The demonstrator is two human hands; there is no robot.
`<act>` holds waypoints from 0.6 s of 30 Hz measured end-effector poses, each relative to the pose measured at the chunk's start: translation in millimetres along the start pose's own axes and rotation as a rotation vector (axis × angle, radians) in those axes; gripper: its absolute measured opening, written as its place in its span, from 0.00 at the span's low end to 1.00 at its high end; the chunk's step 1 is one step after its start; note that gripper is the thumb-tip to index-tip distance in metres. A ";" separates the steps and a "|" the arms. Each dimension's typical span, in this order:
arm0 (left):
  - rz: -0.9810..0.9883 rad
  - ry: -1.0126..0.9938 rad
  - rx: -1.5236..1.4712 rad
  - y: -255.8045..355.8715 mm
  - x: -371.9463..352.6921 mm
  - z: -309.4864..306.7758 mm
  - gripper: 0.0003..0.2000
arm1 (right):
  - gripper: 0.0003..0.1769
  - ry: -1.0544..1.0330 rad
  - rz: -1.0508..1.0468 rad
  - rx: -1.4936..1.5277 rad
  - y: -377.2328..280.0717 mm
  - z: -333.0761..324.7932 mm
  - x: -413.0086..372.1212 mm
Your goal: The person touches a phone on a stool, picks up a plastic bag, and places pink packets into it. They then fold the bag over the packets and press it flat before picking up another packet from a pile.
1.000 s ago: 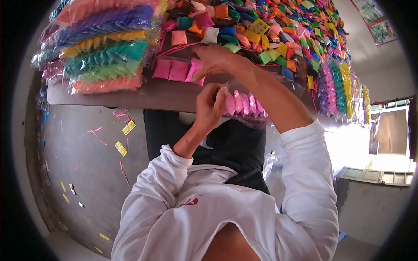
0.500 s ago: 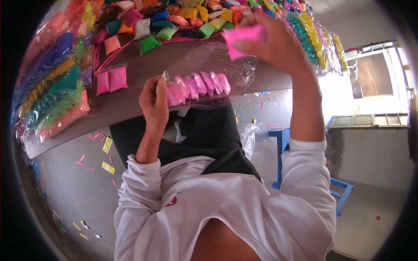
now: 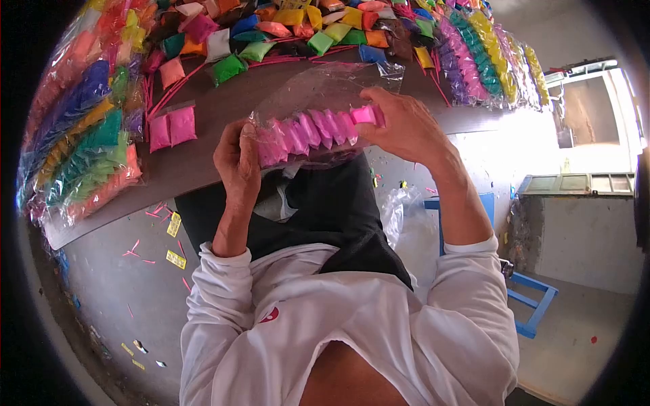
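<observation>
My left hand [image 3: 238, 152] is closed on the left end of a clear plastic bag [image 3: 325, 81] at the table's near edge. Inside the bag a row of several pink packets [image 3: 309, 130] stands side by side, seen through the film. At the right end of that row, my right hand [image 3: 409, 125] pinches one more bright pink packet [image 3: 363, 115] between thumb and fingers. Part of this packet is hidden by the fingers. Two joined pink packets [image 3: 172, 127] lie on the table left of my left hand.
Many coloured packets [image 3: 261, 51] are heaped at the table's [image 3: 210, 101] far side, with pink sticks [image 3: 177, 88] among them. Filled clear bags lie at the left [image 3: 95, 145] and right [image 3: 477, 57]. A blue stool [image 3: 535, 304] stands on the floor at right.
My right hand has come down and toward me from the heap with the pink packet, reaching the right end of the row. My left hand has stayed nearly in place on the bag.
</observation>
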State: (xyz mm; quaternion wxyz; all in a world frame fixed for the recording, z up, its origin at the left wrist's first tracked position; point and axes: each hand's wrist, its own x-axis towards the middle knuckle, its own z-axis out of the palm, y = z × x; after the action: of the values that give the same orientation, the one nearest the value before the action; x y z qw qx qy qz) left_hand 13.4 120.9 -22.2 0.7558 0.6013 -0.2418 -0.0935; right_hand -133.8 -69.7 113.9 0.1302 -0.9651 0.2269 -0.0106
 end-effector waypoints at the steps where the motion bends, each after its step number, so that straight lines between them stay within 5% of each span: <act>1: -0.020 -0.003 -0.017 -1.7 -0.1 -0.7 0.11 | 0.20 0.005 -0.027 0.031 3.0 -1.7 -1.1; 18: -0.011 0.008 0.031 1.8 0.9 0.9 0.10 | 0.13 0.026 -0.213 0.180 27.2 18.2 20.7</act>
State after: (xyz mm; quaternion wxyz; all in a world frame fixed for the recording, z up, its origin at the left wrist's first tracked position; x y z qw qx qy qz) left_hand 13.4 120.2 -20.1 0.7468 0.6147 -0.2369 -0.0917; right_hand -125.6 -97.7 88.6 0.2115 -0.9679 0.1230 -0.0570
